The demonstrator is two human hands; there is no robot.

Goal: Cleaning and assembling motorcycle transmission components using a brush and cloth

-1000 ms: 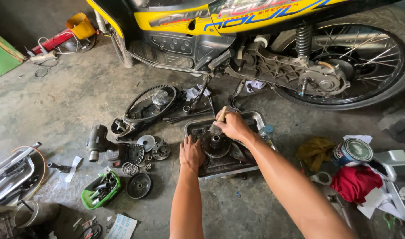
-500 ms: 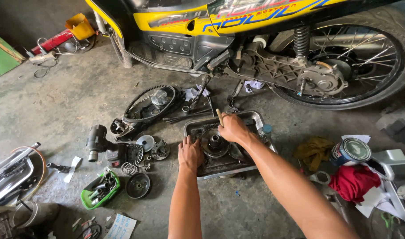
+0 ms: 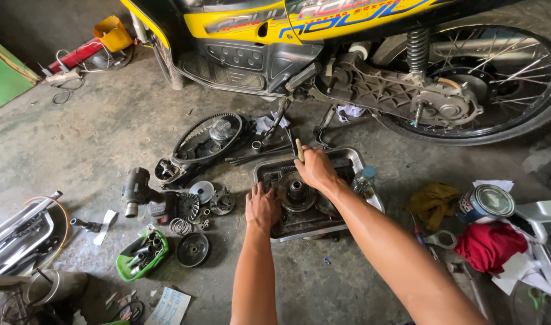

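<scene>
Steel tray [image 3: 363,164] sits on the concrete floor [image 3: 95,129] just below the yellow bike [image 3: 275,27], and both my hands are in it. My left hand [image 3: 261,206] lies flat, fingers spread, on the tray's near-left edge, w/ fingertips at the round clutch part [image 3: 296,191] in the tray's middle; it grasps nothing I can see. My right hand [image 3: 314,168] is clenched around a brush handle [image 3: 299,149], whose pale end sticks up past the knuckles; the bristle end is hidden under the hand, so can't tell if it touches the clutch part. The hand hovers just beyond that part, over the tray's far half. Small bottle [image 3: 364,179] stands at the tray's right edge, next to my right forearm. Left of the tray: a drive belt [image 3: 206,137] looped over a cover, a dark impact tool [image 3: 138,191], loose discs and a spring, a black pulley [image 3: 192,249], and a green tub [image 3: 142,256] of sockets. Right of the tray: yellow rag [image 3: 433,201], a tin can [image 3: 485,204], a red cloth [image 3: 491,245]. Bike's rear wheel [image 3: 504,72] is well apart, top right.
</scene>
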